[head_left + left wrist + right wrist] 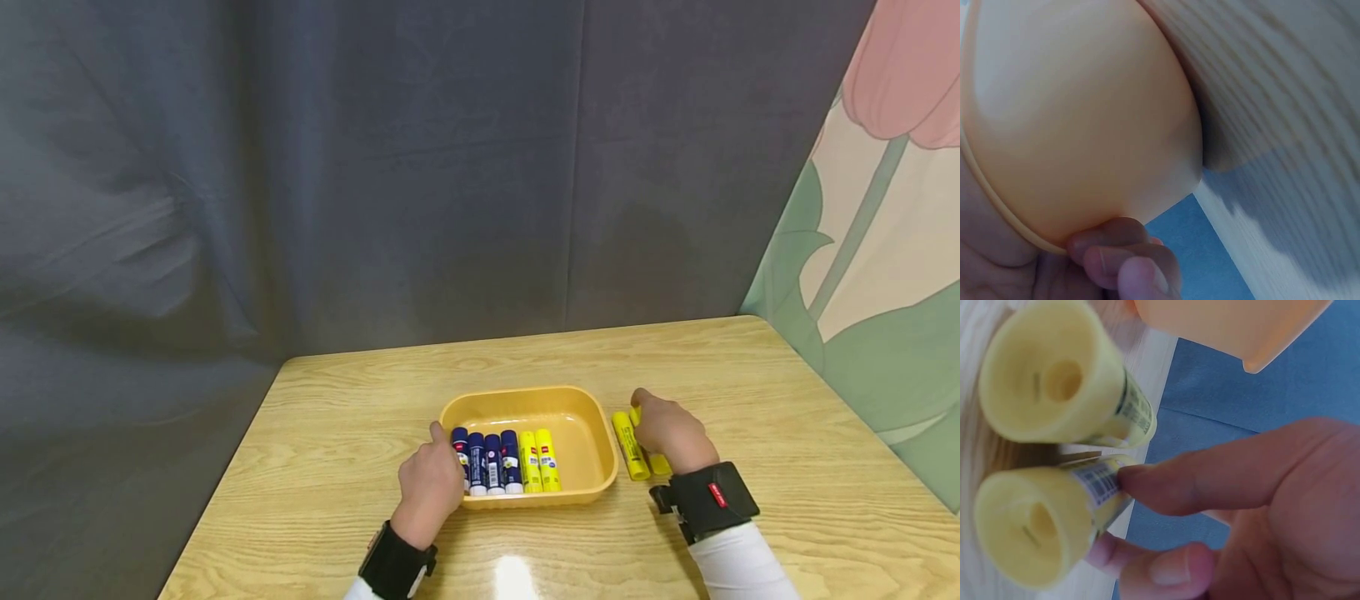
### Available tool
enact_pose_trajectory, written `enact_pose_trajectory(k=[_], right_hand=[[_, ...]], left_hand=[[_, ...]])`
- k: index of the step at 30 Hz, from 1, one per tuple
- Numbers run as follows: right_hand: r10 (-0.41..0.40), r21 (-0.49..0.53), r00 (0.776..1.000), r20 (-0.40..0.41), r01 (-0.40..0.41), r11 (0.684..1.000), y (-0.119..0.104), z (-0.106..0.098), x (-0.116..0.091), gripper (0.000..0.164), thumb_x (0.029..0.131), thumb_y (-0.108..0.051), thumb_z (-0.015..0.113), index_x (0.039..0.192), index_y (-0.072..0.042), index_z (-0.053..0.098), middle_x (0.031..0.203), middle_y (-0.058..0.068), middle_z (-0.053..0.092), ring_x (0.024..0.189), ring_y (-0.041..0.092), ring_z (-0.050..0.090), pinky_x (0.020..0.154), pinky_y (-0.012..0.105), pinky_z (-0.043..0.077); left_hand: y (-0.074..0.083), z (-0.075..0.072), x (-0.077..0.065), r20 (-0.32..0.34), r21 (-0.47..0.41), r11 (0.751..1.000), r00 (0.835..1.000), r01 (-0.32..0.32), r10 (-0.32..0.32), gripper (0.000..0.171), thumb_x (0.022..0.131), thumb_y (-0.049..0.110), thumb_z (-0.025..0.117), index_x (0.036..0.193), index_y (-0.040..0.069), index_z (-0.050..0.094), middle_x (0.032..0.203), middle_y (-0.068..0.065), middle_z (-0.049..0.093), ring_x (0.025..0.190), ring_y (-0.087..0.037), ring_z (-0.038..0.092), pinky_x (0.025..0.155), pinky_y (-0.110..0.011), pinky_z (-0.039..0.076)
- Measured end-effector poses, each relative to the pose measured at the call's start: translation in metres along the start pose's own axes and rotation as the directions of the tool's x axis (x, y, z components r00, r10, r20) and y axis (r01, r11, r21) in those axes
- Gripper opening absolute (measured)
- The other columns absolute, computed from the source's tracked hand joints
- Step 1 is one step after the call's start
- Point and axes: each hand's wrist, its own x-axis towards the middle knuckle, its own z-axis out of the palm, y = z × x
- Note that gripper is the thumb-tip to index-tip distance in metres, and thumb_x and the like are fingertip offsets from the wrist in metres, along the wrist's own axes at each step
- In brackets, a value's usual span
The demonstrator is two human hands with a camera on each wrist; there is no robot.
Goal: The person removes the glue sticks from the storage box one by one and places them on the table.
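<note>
Words illegible — one yellow stick bears a barcode.

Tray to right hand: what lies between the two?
One yellow glue stick lies on the table between the tray and the right hand, as the head view shows; the hand pinches a second stick beside it.

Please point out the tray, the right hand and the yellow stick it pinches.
Tray (581, 454), head view: bare floor.
Right hand (673, 432), head view: back of hand.
Pinched yellow stick (1074, 503), right wrist view: side near its hollow end.
</note>
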Motion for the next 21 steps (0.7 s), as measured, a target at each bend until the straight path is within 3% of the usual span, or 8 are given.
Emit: enact_pose_trajectory(k=[21], right_hand=[[0.022,-0.001,1.0,0.002,-0.022,1.0,-0.0008,-0.0071,-0.0046,0.055,0.082,-0.006,0.053,0.132,0.005,0.034,0.109,0.032,0.055,0.075,0.032,0.051,0.06,0.044,0.044]], left_hand=[[0.0003,-0.0007,0.0009,0.019,0.012,1.0,1.0,0.009,-0.009,0.052,0.088,0.02,0.054,0.127,-0.006,0.035,0.07,-0.016,0.06,0.053,-0.024,0.055,0.048,-0.042,0.048]])
